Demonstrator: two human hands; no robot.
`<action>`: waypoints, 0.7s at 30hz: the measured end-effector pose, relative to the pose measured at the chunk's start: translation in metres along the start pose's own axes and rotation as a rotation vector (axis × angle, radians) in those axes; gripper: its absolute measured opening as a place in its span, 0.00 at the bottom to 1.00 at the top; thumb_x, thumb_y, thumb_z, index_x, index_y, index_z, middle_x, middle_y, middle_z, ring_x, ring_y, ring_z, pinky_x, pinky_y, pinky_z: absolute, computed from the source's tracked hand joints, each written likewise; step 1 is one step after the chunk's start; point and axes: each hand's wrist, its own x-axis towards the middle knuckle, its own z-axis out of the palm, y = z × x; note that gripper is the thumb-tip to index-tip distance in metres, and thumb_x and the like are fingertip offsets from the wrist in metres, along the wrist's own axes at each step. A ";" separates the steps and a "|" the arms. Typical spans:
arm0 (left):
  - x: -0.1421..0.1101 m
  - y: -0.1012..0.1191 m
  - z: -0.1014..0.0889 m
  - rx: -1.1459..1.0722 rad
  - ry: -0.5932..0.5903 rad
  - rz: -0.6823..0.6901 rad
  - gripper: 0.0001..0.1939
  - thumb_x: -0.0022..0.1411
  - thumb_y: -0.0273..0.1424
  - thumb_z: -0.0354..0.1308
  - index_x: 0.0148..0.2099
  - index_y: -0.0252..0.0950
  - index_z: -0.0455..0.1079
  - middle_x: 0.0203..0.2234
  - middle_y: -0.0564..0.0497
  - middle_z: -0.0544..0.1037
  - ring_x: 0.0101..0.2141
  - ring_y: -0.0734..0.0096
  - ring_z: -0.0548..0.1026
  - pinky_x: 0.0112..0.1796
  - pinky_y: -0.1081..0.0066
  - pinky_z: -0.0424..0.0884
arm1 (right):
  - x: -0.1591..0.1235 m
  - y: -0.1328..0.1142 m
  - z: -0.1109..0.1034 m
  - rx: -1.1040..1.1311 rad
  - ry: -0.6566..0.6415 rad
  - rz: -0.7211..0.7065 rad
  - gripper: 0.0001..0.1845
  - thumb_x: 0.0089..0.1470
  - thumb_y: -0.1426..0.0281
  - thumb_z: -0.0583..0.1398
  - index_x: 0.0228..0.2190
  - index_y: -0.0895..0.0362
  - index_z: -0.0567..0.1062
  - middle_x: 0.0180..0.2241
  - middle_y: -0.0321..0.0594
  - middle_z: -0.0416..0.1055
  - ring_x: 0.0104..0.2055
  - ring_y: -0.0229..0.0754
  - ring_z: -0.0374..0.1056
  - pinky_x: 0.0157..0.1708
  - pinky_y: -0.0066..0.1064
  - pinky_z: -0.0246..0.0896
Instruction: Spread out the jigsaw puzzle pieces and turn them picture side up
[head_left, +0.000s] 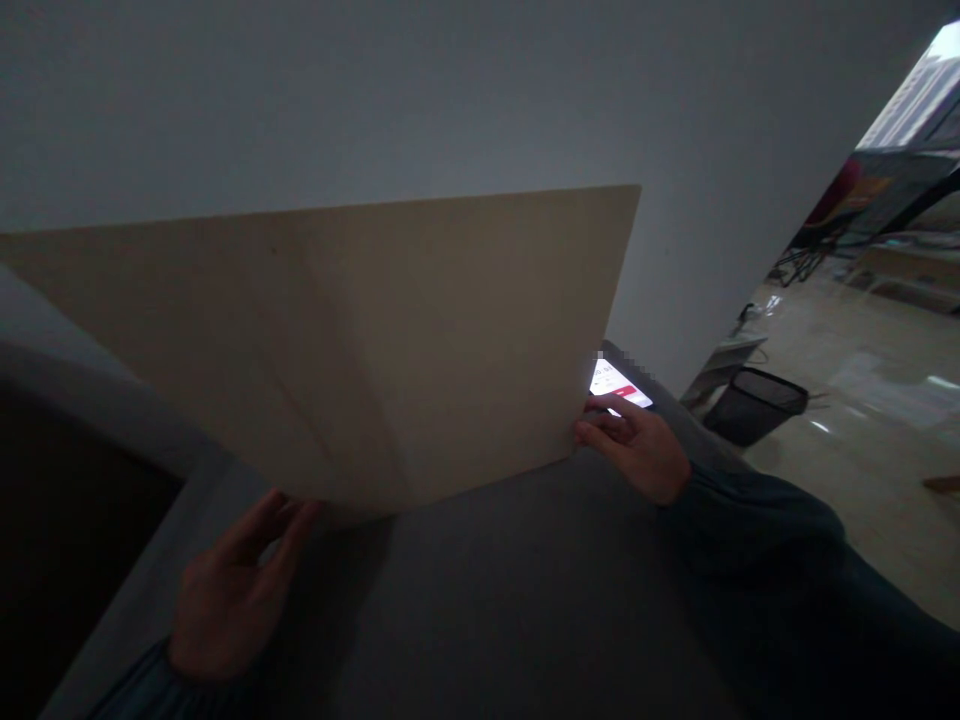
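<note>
While raised between left hand (232, 590) and right hand (636, 448), well apart: tan board (322, 350), tilted above grey surface (510, 590).
Right fingers (604, 425) curled round lower right corner, beside lit phone (619, 385); left fingers (289, 520) at lower edge, firmness of hold not determinable. Faint crease (352, 390) down board's face. Grip at opposite edges judged sound for so broad a sheet; level support from both sides advisable against buckling along crease. Mesh wastebasket (754, 405) on floor (847, 400), far right.
</note>
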 end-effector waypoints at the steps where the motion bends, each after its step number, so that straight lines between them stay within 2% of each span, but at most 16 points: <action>1: 0.000 0.003 0.000 -0.010 -0.027 -0.016 0.35 0.46 0.57 0.52 0.48 0.37 0.72 0.40 0.46 0.82 0.45 0.48 0.78 0.48 0.54 0.73 | 0.000 -0.001 0.000 -0.009 -0.004 -0.001 0.21 0.52 0.60 0.64 0.46 0.55 0.71 0.33 0.42 0.77 0.37 0.46 0.75 0.43 0.43 0.72; 5: 0.002 0.007 0.003 -0.042 -0.141 0.044 0.37 0.51 0.55 0.50 0.58 0.39 0.67 0.44 0.49 0.81 0.47 0.54 0.77 0.50 0.57 0.71 | 0.000 -0.004 0.002 -0.038 -0.004 -0.041 0.24 0.53 0.62 0.63 0.50 0.54 0.70 0.40 0.43 0.76 0.40 0.46 0.74 0.46 0.44 0.71; 7: 0.003 0.003 0.005 -0.060 -0.157 0.076 0.38 0.51 0.54 0.50 0.60 0.40 0.63 0.45 0.49 0.80 0.47 0.55 0.77 0.51 0.57 0.70 | 0.000 -0.004 0.003 -0.040 0.009 -0.064 0.22 0.53 0.62 0.63 0.50 0.53 0.70 0.43 0.44 0.75 0.40 0.45 0.74 0.45 0.43 0.72; 11: 0.002 0.000 0.003 -0.024 -0.129 0.093 0.37 0.51 0.53 0.50 0.60 0.39 0.64 0.45 0.48 0.80 0.47 0.52 0.77 0.50 0.56 0.70 | 0.001 0.000 0.002 -0.032 0.023 -0.085 0.17 0.54 0.62 0.62 0.46 0.55 0.71 0.41 0.45 0.75 0.38 0.44 0.74 0.42 0.41 0.72; 16: 0.001 0.005 0.001 0.001 -0.122 0.114 0.38 0.52 0.53 0.49 0.58 0.35 0.65 0.44 0.46 0.81 0.45 0.52 0.78 0.47 0.59 0.73 | 0.000 0.001 0.001 -0.047 0.021 -0.100 0.18 0.55 0.63 0.61 0.46 0.56 0.70 0.40 0.45 0.74 0.37 0.43 0.73 0.41 0.41 0.72; 21: 0.001 0.002 0.004 0.024 -0.050 0.196 0.33 0.53 0.51 0.50 0.56 0.38 0.68 0.42 0.49 0.82 0.43 0.55 0.79 0.42 0.62 0.76 | 0.000 -0.001 0.003 -0.038 0.006 -0.088 0.17 0.56 0.64 0.61 0.47 0.55 0.69 0.40 0.44 0.73 0.38 0.42 0.73 0.41 0.39 0.71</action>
